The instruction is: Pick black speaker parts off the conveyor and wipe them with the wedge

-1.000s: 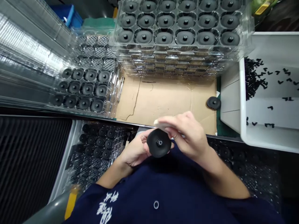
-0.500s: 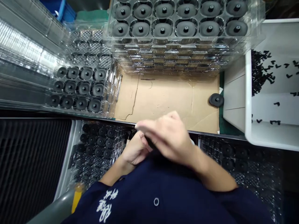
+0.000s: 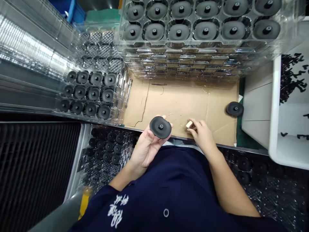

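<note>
We find the left hand point(image 3: 146, 148) gripping a black disc point(image 3: 160, 127) by its rim, fingers curled beneath, held just above the near edge of the cardboard sheet point(image 3: 178, 103). The right hand point(image 3: 201, 133) rests on the cardboard, fingertips pinched on a small pale block point(image 3: 189, 124). A second disc point(image 3: 234, 109) lies well apart, beside the white bin point(image 3: 275, 129).

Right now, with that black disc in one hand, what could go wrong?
The black disc sits only on the left hand's fingertips, out over the cardboard's near edge, so it might slip off. The right hand pinches a small pale piece that looks easy to drop. A loose disc near the white bin could roll.
</note>
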Demonstrator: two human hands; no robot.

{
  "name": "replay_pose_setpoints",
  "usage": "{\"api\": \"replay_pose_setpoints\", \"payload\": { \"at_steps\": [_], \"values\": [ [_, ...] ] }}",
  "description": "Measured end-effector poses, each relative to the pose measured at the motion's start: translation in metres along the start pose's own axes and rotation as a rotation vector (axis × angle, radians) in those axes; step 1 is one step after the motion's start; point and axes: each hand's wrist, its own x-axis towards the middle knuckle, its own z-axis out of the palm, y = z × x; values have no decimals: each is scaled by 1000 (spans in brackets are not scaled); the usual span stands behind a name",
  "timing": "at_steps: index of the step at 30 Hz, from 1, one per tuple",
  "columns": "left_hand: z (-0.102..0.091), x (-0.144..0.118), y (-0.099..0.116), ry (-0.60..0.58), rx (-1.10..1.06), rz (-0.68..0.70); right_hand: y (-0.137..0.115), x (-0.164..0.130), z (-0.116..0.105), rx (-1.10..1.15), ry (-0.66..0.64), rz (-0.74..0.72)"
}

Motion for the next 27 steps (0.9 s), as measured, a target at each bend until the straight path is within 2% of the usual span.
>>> {"api": "replay_pose_setpoints", "payload": {
  "at_steps": [2, 4, 7, 9, 10, 12, 14, 15, 17, 19, 20, 22, 24, 26, 27],
  "values": [
    [-1, 2, -1, 3, -10, 17, 0, 1, 12, -31, 86, -12],
    [-2, 4, -2, -1, -10, 26, -1, 6, 17, -6, 74, -58],
    [-2, 5, -6, -9, 14, 26, -15, 14, 1, 54, 13, -120],
    [-1, 5, -10, -10, 38, 37, -44, 13, -25, 142, 53, -153],
    [0, 4, -13, -11, 47, 51, -65, 9, -39, 241, 113, -180],
    [0, 2, -18, -6, 72, 87, -109, -4, -61, 375, 225, -309],
    [-2, 0, -20, 11, 109, 127, -141, -19, -69, 378, 289, -449],
    [-4, -2, -19, 25, 130, 148, -148, -26, -68, 386, 256, -481],
    [-10, -5, -14, 61, 166, 184, -141, -33, -61, 434, 84, -463],
    [-14, -8, -8, 85, 177, 213, -113, -33, -53, 505, -83, -331],
    [-14, -10, -5, 89, 176, 219, -98, -32, -51, 532, -100, -243],
    [-12, -14, -3, 67, 168, 219, -77, -32, -54, 546, -13, -93],
    [-7, -17, -5, 24, 163, 210, -78, -37, -63, 526, 144, -60],
    [-1, -20, -10, -10, 167, 196, -99, -45, -74, 483, 296, -170],
    [0, -21, -11, -20, 175, 186, -113, -49, -77, 446, 351, -275]
  ]
}}
